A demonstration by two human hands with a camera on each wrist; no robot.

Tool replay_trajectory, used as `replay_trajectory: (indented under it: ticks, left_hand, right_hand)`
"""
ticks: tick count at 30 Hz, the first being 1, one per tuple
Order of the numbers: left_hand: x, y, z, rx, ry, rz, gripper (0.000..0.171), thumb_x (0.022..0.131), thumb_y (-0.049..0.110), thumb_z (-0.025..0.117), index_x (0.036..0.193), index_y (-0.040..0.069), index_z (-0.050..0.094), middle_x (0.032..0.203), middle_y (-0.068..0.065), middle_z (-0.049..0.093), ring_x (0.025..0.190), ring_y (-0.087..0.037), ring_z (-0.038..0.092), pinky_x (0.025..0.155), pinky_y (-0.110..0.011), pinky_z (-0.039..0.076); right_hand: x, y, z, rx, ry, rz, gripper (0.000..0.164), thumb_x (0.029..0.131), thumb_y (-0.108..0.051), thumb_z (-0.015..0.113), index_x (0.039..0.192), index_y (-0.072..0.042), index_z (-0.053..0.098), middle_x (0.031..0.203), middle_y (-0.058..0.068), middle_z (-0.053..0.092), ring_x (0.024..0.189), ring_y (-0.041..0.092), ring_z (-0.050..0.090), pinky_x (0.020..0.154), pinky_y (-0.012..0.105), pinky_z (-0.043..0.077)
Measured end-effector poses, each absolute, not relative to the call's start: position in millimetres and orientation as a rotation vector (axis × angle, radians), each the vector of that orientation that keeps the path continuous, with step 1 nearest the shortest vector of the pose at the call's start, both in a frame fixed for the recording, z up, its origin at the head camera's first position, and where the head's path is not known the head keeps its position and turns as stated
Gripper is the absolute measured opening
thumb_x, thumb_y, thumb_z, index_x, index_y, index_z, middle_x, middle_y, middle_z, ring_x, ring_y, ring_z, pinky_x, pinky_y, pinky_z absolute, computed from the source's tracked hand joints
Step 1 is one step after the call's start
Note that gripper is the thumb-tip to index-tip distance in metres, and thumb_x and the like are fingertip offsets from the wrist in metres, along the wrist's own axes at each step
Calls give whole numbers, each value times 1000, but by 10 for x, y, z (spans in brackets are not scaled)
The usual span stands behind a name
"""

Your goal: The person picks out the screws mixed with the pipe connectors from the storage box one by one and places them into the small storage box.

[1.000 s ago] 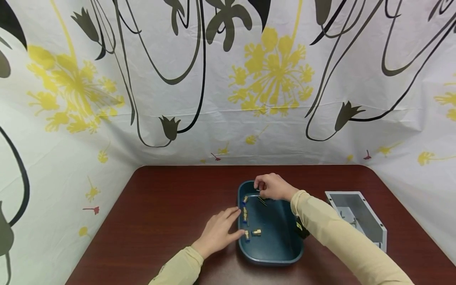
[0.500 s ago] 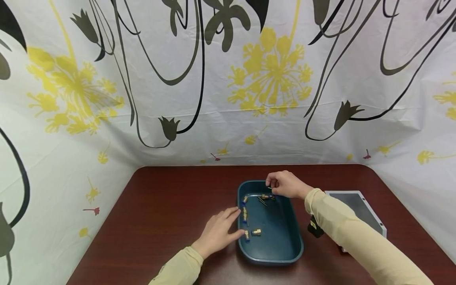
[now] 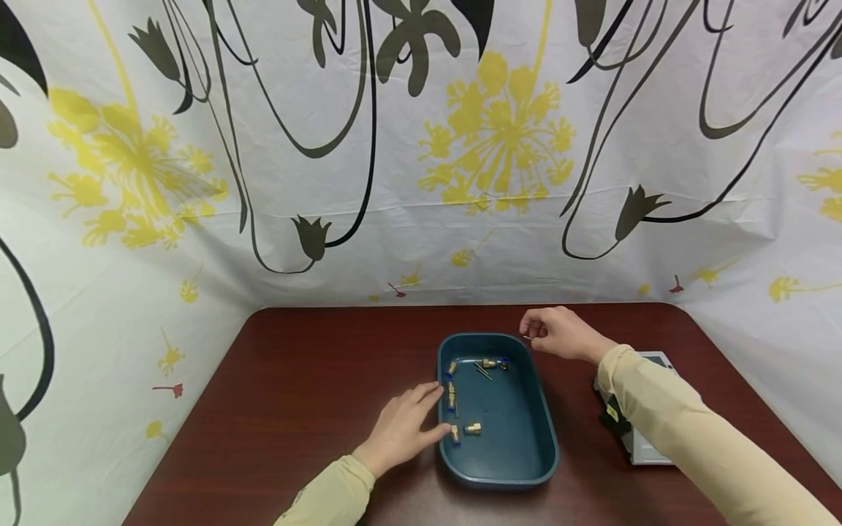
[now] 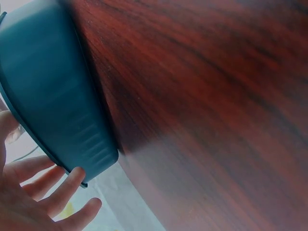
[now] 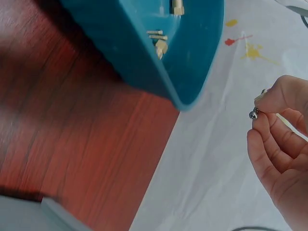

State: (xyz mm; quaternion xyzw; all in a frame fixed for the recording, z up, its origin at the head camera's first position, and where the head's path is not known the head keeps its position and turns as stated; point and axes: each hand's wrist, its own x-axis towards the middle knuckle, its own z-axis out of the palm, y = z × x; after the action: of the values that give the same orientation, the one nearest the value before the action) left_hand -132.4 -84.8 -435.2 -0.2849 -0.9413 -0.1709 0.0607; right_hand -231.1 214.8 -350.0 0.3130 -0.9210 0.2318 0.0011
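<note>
In the head view my right hand is past the far right corner of the blue tray, above the table. Its thumb and forefinger pinch a small screw, whose head shows clearly in the right wrist view. My left hand lies spread at the tray's left side, fingertips at the rim. Inside the tray are several brass fittings, some with blue ends. One brass fitting lies apart from the left wall. Thin screws rest near the far end, beside another brass fitting.
A grey box stands to the right of the tray, mostly covered by my right sleeve. The dark red table ends at a patterned white cloth behind and at the sides.
My right hand has moved right, out from over the tray's far end, with the screw in its fingers. More of the fittings there shows now. The left hand has kept its place.
</note>
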Motion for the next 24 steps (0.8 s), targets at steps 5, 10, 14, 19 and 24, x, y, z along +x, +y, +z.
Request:
replay_trajectory:
  ticks: [5,10,14,19,24]
  left_hand:
    - [-1322,-851,-4349,-864,-2849,-515,60,84,48,51,129,8,46,129,-5,43,110,-20,46,83,-41,40]
    - [-1320,-853,-4350,-862,-2855,-514,60,84,48,51,129,8,46,129,-4,43,110,-20,46,83,-41,40]
    - [-1323,-854,-4354,-863,-2849,-508,59,84,47,52,129,8,46,129,-4,43,110,-20,46,83,-41,40]
    - [-1323,-855,-4348,-867,-2848,-506,59,84,46,52,129,8,46,129,-4,43,110,-20,46,83,-41,41]
    - [-1319,-855,-4339,-868,-2849,-506,59,84,47,52,129,8,46,129,-4,43,111,-20,45,83,-40,41]
  right_hand:
    - [-2289,2297,-3452,938,-2895,713,18,74,2,62,86,-12,59,73,-5,53,66,10,49,59,29,42]
    - [-2261,2442,-3424,874,-2901,719,17,74,1,62,87,-10,59,72,-5,53,66,11,49,58,29,43]
    - [-2237,2562,-3419,815,-2914,735,16,74,0,63,87,-10,59,73,-4,53,67,13,49,59,29,43]
    - [-2202,2706,-3405,763,-2915,713,16,73,-1,62,86,-9,59,74,-3,54,68,14,50,59,30,43]
    - [-2176,2851,-3418,746,-2910,686,16,72,-1,62,86,-9,59,72,-3,54,66,13,50,57,29,43]
